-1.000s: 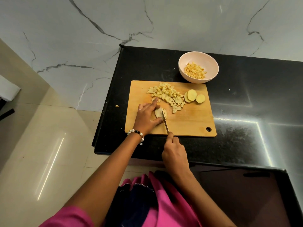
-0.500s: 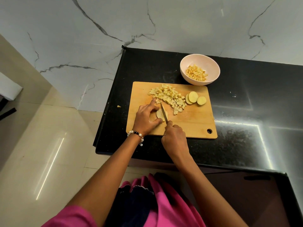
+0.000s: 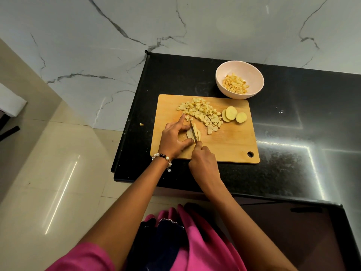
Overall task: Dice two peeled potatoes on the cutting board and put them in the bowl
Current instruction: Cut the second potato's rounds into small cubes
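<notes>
Pale peeled potato slices (image 3: 193, 133), stacked flat on the rectangular light wooden cutting board (image 3: 230, 145), near its left half, long axis running from near edge toward far edge, tilted slightly left at the far end. Pinned by the left hand (image 3: 174, 138): index finger stretched forward along the stack's far-left side, thumb curled round the near end, other fingers bent over the top, grip grasping the slices. Beaded bracelet (image 3: 162, 158) at the left wrist. Right hand (image 3: 204, 163) just beside, at the board's near edge, grip clenched round the handle of a slim kitchen knife (image 3: 193, 132), handle itself hidden in the fist. Blade lying lengthwise over the stack, tip pointing away toward the far edge, edge down on the potato. Both forearms reaching in from below, pink sleeve on the left.

Heap of small yellowish potato cubes (image 3: 201, 112) spread across the board's far middle. Three round potato slices (image 3: 233, 115) overlapping near the far right corner, well apart from the hands. Round pale pink bowl (image 3: 252, 75) upright on the black polished stone surface (image 3: 293, 114), just beyond the board's far right edge, holding a small pile of diced potato (image 3: 235, 86). One stray potato bit (image 3: 141, 124) on the floor left of the surface.
</notes>
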Motion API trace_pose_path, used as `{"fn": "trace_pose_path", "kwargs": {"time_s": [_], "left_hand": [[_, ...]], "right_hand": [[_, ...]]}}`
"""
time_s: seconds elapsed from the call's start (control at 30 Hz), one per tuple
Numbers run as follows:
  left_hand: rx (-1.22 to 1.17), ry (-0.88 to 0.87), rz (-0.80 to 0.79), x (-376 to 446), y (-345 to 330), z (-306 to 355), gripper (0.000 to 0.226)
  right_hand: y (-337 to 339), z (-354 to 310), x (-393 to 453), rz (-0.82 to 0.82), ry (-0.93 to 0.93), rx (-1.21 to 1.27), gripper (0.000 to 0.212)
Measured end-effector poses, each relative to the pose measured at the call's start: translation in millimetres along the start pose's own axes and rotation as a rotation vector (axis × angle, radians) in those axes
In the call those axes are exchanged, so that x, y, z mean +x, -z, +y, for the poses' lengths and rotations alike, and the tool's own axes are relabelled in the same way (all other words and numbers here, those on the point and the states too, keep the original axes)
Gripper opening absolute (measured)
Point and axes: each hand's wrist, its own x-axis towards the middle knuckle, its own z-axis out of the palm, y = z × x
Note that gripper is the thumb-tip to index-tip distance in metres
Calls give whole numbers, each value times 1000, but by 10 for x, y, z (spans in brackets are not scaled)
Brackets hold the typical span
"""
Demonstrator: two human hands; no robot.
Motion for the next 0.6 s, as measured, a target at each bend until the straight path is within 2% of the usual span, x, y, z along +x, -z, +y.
{"fn": "trace_pose_path", "kwargs": {"time_s": [0.23, 0.37, 0.47, 0.6], "left_hand": [[4, 20, 5, -14, -5, 14, 91], [16, 18, 0, -15, 3, 21, 92], [24, 9, -14, -16, 26, 37, 94], [4, 9, 61, -80, 33, 7, 91]], "right_hand": [[-110, 96, -433, -14, -32, -26, 52], [-13, 124, -529, -92, -75, 72, 51], [69, 105, -444, -20, -78, 137, 43], [74, 76, -207, -10, -48, 160, 46]]}}
